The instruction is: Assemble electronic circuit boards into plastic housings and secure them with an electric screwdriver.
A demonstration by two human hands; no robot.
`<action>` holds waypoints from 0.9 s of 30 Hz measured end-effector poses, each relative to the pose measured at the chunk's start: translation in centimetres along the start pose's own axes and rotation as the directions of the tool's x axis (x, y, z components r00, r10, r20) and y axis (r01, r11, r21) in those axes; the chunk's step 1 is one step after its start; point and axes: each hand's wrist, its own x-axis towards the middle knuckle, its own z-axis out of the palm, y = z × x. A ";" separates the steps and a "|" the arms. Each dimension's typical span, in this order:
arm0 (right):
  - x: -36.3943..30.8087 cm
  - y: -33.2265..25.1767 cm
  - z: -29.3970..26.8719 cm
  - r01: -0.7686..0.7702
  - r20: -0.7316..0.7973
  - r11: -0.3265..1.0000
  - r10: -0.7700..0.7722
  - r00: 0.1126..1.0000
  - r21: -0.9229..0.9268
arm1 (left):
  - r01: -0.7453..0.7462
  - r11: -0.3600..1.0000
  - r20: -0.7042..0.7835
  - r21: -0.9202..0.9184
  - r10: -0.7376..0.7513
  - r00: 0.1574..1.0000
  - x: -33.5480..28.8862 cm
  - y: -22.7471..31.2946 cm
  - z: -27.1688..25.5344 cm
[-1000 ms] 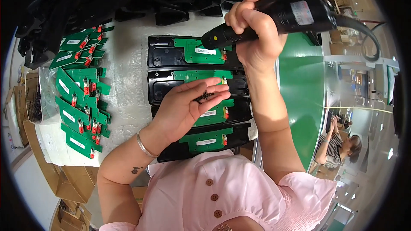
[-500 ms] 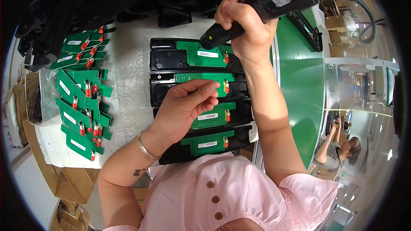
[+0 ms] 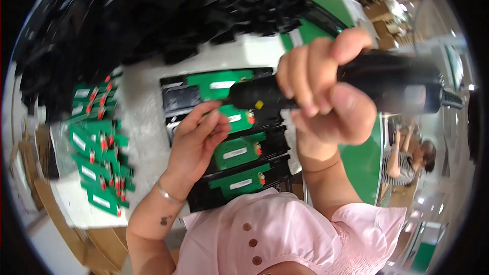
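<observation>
A black electric screwdriver (image 3: 397, 79), lying nearly level with its nose pointing left, is gripped in my right hand (image 3: 328, 86). Its bit end meets the fingertips of my left hand (image 3: 198, 135), which are pinched together; anything between them is too small to make out. Below both hands, several black plastic housings are lined up in a column, each carrying a green circuit board with a white label and a red-and-white part. The farthest board (image 3: 216, 82) and the nearest board (image 3: 242, 183) show well. My left hand and the screwdriver partly cover the second board (image 3: 242, 119).
Loose green circuit boards (image 3: 89, 173) are heaped at the left on the pale work surface (image 3: 147, 122). A mass of black plastic parts (image 3: 168, 15) fills the far side. To the right runs a green surface (image 3: 359, 165), with another person (image 3: 407, 158) beyond it.
The screwdriver has swung from slanting down over the farthest board to nearly level, moving nearer. My left hand has shifted left, and its fingertips now meet the bit. The view has tilted.
</observation>
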 end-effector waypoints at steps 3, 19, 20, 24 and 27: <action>-1.6 -2.0 -1.7 -0.108 0.003 0.985 0.109 0.994 0.135 | -0.057 0.998 0.062 0.018 0.055 0.997 0.6 -0.6 -0.7; -4.1 -1.3 -0.4 0.116 -0.173 0.992 -0.123 0.977 -0.052 | 0.282 0.794 0.281 -0.539 -0.146 0.948 2.1 -1.1 -5.8; -3.9 -1.1 -0.2 0.109 -0.168 0.992 -0.119 0.979 -0.069 | 0.282 0.779 0.278 -0.560 -0.144 0.950 2.0 -0.7 -6.1; -4.3 -1.5 -0.6 0.048 -0.147 0.997 -0.058 0.987 -0.068 | 0.301 0.808 0.268 -0.506 -0.184 0.946 2.4 -0.9 -5.4; -4.4 -0.7 -0.5 0.157 -0.078 0.981 -0.166 0.983 -0.112 | 0.005 0.979 0.194 -0.202 0.035 0.980 1.5 -0.9 -5.4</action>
